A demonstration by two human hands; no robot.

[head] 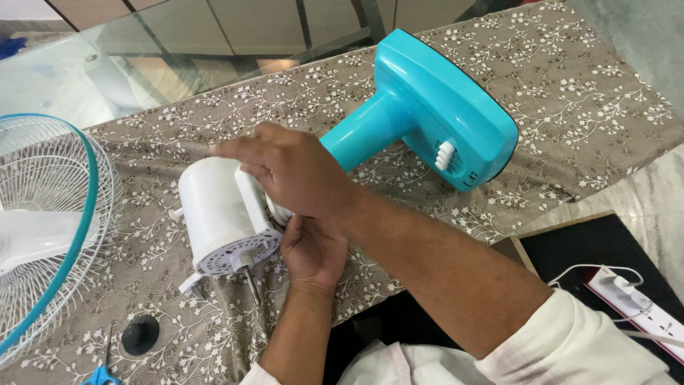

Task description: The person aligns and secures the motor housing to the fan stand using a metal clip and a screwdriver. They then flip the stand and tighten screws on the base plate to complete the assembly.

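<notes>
White wire fan guard [43, 214] with a teal rim lies at the far left of the floral tablecloth [570, 93], with a round black cap [140, 334] on the cloth below it. Next comes the white fan motor housing [217, 214], lying on its side near the table's front edge, its shaft pointing toward me. My left hand [310, 249] grips it from below at its right side, fingers curled shut. My right hand [288, 171] presses on top, fingers extended across it. Further right lies the teal fan base [434, 107], and a white power strip [641, 306].
</notes>
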